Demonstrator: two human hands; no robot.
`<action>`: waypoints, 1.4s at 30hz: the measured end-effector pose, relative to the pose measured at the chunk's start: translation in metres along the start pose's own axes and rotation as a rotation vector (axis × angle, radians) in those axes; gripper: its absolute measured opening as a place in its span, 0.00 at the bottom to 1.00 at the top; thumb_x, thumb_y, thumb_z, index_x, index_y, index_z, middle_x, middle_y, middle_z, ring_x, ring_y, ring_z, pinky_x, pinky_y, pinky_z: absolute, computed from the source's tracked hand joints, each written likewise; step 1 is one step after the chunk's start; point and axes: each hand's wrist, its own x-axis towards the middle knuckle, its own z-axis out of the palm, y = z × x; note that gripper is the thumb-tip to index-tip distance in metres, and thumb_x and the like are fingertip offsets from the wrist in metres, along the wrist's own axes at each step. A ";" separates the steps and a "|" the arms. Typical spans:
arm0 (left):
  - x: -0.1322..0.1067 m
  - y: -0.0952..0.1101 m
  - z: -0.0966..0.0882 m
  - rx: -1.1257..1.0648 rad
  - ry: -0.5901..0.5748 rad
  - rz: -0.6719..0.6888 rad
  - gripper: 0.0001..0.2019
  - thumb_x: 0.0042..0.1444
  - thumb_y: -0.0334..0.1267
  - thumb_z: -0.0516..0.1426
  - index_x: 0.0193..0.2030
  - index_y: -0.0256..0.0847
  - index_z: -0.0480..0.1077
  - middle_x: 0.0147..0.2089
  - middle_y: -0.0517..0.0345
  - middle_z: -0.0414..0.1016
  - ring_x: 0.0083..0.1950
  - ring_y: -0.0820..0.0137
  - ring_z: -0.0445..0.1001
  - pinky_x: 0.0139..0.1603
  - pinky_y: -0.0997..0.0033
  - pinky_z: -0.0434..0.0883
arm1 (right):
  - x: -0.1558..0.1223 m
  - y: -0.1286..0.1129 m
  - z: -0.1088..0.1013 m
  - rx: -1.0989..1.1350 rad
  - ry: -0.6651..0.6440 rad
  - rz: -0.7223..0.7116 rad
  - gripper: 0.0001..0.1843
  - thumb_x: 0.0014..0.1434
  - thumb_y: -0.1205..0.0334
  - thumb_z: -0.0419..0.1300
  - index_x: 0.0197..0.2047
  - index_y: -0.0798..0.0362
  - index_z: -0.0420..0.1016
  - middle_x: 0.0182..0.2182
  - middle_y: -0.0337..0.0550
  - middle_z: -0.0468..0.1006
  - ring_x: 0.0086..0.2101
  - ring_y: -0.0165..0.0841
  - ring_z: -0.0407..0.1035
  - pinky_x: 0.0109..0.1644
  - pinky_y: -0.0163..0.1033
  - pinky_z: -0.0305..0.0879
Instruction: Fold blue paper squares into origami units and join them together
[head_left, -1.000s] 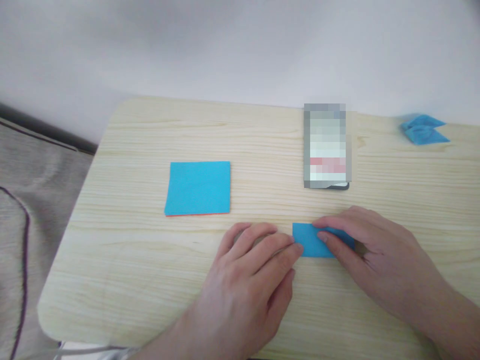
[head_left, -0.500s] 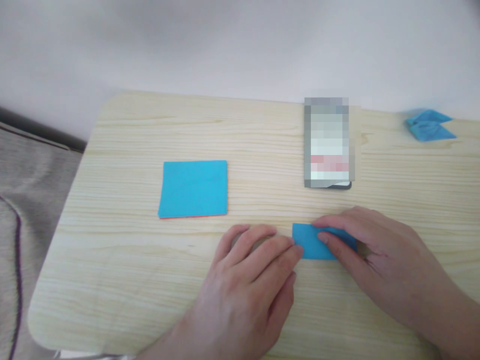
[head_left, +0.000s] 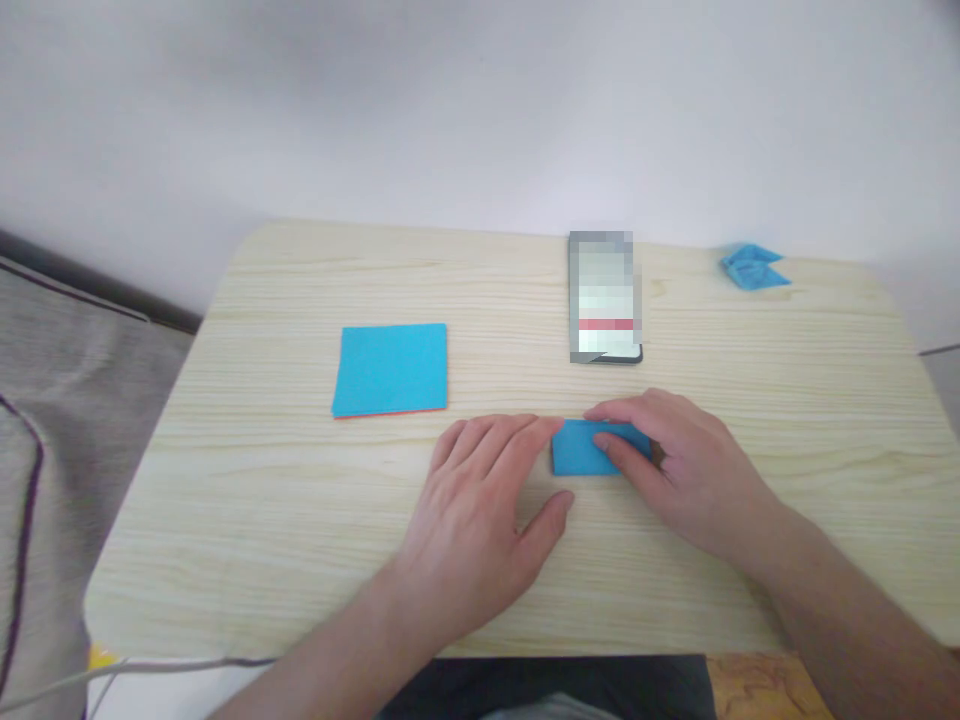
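A folded blue sheet of paper (head_left: 576, 452), a narrow rectangle, lies on the light wooden table in front of me. My right hand (head_left: 675, 465) grips its right part between the thumb on top and the fingers along the far edge. At the paper's upper left corner, the index fingertip of my left hand (head_left: 480, 500) touches or nearly touches it. That hand is spread, palm down, its thumb apart from the fingers and just below the paper. The right end of the paper is partly hidden under my right hand.
A stack of blue paper (head_left: 391, 368) with a red-orange edge beneath lies to the left. Behind the hands is a phone (head_left: 606, 300) with a blurred screen. A folded blue paper figure (head_left: 752, 268) sits at the back right, near the wall (head_left: 480, 120). A cable (head_left: 172, 665) runs below the table's front-left edge.
The view has pulled back, showing more of the table. My left thumb has swung away from its fingers, and those fingers have shifted toward the paper's upper left corner. My right hand keeps its grip.
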 end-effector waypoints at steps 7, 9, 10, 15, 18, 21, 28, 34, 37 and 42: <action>0.022 0.012 0.001 0.013 -0.021 -0.026 0.30 0.57 0.41 0.65 0.66 0.49 0.65 0.65 0.58 0.74 0.65 0.57 0.68 0.67 0.49 0.63 | -0.003 0.005 0.003 0.068 0.056 -0.003 0.13 0.70 0.58 0.58 0.55 0.47 0.77 0.47 0.44 0.83 0.46 0.40 0.76 0.53 0.48 0.68; 0.029 0.014 0.002 0.020 -0.024 -0.021 0.31 0.55 0.39 0.65 0.66 0.50 0.66 0.62 0.59 0.75 0.63 0.56 0.68 0.65 0.48 0.64 | -0.003 0.005 0.003 0.100 0.086 0.003 0.13 0.69 0.59 0.60 0.55 0.47 0.77 0.48 0.44 0.83 0.46 0.40 0.76 0.53 0.48 0.68; 0.031 0.015 0.003 0.027 -0.022 -0.019 0.30 0.55 0.38 0.65 0.65 0.50 0.66 0.60 0.59 0.76 0.62 0.56 0.69 0.64 0.48 0.65 | -0.004 0.004 0.004 0.125 0.105 0.007 0.14 0.68 0.60 0.60 0.55 0.47 0.76 0.49 0.43 0.83 0.46 0.39 0.76 0.53 0.47 0.68; 0.036 0.013 0.006 0.040 -0.009 0.000 0.25 0.54 0.37 0.65 0.59 0.49 0.71 0.53 0.57 0.78 0.57 0.55 0.71 0.60 0.49 0.66 | -0.009 0.001 0.003 0.246 0.129 0.054 0.20 0.66 0.60 0.62 0.61 0.46 0.73 0.40 0.40 0.84 0.39 0.36 0.77 0.46 0.42 0.68; 0.035 0.011 0.005 0.018 -0.011 0.014 0.22 0.52 0.36 0.65 0.55 0.47 0.72 0.52 0.56 0.78 0.56 0.56 0.71 0.59 0.51 0.67 | -0.012 0.001 0.002 0.286 0.119 0.087 0.21 0.66 0.59 0.62 0.61 0.47 0.72 0.38 0.40 0.83 0.38 0.36 0.76 0.45 0.41 0.68; 0.031 0.011 0.004 0.005 -0.008 0.026 0.20 0.53 0.36 0.65 0.54 0.46 0.72 0.53 0.57 0.78 0.56 0.57 0.70 0.60 0.52 0.67 | -0.015 0.001 -0.001 0.289 0.110 0.088 0.23 0.64 0.57 0.64 0.61 0.47 0.72 0.40 0.41 0.84 0.40 0.37 0.77 0.47 0.43 0.69; 0.016 0.016 0.010 0.006 0.044 -0.010 0.19 0.58 0.35 0.63 0.56 0.46 0.71 0.54 0.56 0.78 0.57 0.58 0.71 0.62 0.51 0.66 | -0.017 0.000 -0.006 0.213 0.075 0.026 0.20 0.62 0.61 0.65 0.58 0.46 0.75 0.49 0.43 0.83 0.46 0.39 0.77 0.54 0.46 0.69; 0.004 0.018 0.013 -0.022 0.044 -0.033 0.20 0.61 0.36 0.62 0.60 0.47 0.68 0.53 0.55 0.79 0.57 0.59 0.72 0.61 0.50 0.66 | -0.017 -0.004 -0.008 0.126 0.054 -0.010 0.13 0.64 0.61 0.63 0.52 0.47 0.79 0.46 0.43 0.84 0.46 0.41 0.77 0.53 0.48 0.69; 0.003 0.017 0.013 -0.024 0.047 -0.038 0.21 0.61 0.36 0.62 0.61 0.47 0.67 0.54 0.55 0.79 0.57 0.59 0.73 0.61 0.50 0.66 | -0.015 -0.007 -0.009 0.090 0.015 -0.019 0.08 0.65 0.61 0.63 0.46 0.47 0.80 0.41 0.42 0.84 0.42 0.39 0.76 0.50 0.47 0.69; 0.000 0.013 0.010 -0.057 0.040 -0.047 0.26 0.61 0.35 0.62 0.65 0.47 0.63 0.55 0.55 0.78 0.60 0.58 0.72 0.63 0.50 0.65 | -0.009 -0.009 -0.009 0.081 -0.060 0.007 0.05 0.65 0.61 0.63 0.42 0.49 0.81 0.36 0.40 0.82 0.38 0.36 0.74 0.44 0.43 0.67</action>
